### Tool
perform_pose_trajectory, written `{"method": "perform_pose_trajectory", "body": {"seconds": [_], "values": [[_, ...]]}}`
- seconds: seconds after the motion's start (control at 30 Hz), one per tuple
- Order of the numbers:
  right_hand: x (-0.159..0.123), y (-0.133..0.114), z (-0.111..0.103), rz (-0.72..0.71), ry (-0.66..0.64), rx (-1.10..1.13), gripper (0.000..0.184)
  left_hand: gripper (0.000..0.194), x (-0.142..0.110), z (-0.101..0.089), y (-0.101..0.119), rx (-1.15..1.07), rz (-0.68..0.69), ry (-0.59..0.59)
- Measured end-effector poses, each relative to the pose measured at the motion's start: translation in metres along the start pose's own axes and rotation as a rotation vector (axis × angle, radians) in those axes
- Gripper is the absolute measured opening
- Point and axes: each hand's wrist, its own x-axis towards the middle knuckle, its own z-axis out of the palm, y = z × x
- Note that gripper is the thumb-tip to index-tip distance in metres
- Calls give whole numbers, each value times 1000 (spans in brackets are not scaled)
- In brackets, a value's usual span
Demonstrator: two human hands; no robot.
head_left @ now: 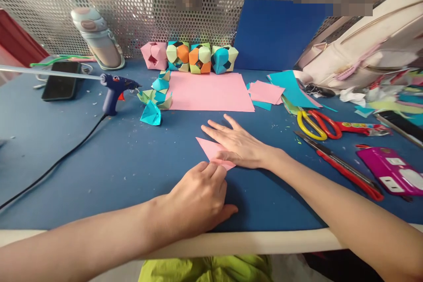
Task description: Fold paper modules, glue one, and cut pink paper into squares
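A small folded piece of pink paper (209, 147) lies on the blue table, one pointed corner facing the far left. My left hand (200, 194) is curled, its fingertips gathered at the near edge of this paper; the thumb sticks out to the right. Over the paper's right side lies my right hand (239, 143), palm down with fingers spread, its thumb pressing on the paper near my left fingertips. Both hands partly cover the paper, so its exact fold is hidden.
Beyond the hands are a large pink sheet (211, 92), blue and green folded units (151, 113) and several paper balls (200, 58). A glue gun (114, 90) stands left. To the right lie scissors (319, 124), a red utility knife (350, 172) and a purple case (390, 171).
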Motion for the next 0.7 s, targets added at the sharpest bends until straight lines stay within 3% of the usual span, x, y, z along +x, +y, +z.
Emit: {"method": "perform_pose_trajectory", "body": {"seconds": [0.17, 0.27, 0.4, 0.7], "values": [[-8, -14, -2, -71, 53, 157, 87, 34, -1, 3, 0, -4, -7, -16], [-6, -22, 5, -130, -62, 227, 93, 41, -2, 5, 1, 3, -18, 10], [-9, -12, 10, -21, -134, 150, 92, 43, -2, 6, 1, -6, -28, -23], [-88, 16, -3, 125, -137, -238, 86, 46, 0, 4, -1, 30, -16, -79]]}}
